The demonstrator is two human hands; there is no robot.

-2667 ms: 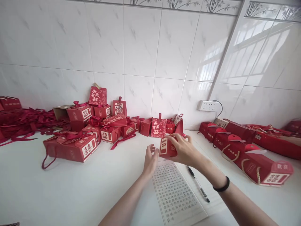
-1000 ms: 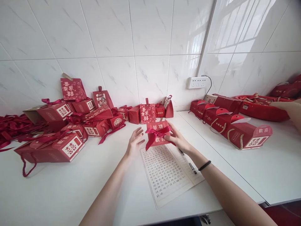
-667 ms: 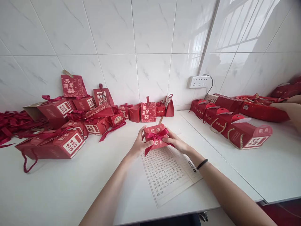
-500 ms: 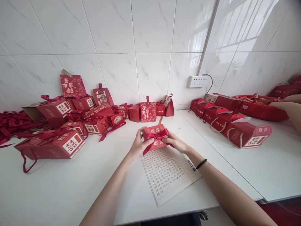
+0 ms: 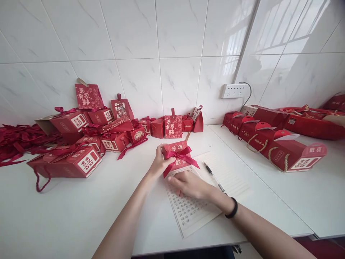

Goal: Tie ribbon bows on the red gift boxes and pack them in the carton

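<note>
A small red gift box (image 5: pixel 176 154) tied with a red ribbon bow sits on the white counter, at the top edge of a sheet of printed paper (image 5: pixel 192 212). My left hand (image 5: pixel 159 164) grips the box's left side. Flat on the paper just in front of the box lies my right hand (image 5: pixel 188 185), fingers spread and pointing left, holding nothing. A black band circles my right wrist. A black pen (image 5: pixel 214 176) lies on the paper to the right of my right hand.
A heap of red gift boxes (image 5: pixel 88 133) and loose ribbons (image 5: pixel 16 140) fills the back left. Longer red boxes with rope handles (image 5: pixel 272 144) line the right counter. A white power strip (image 5: pixel 234 91) hangs on the tiled wall. The counter edge (image 5: pixel 215 244) is near me.
My right hand let go of the box's right side and came down flat onto the paper. My left hand keeps hold of the box, which stayed in place.
</note>
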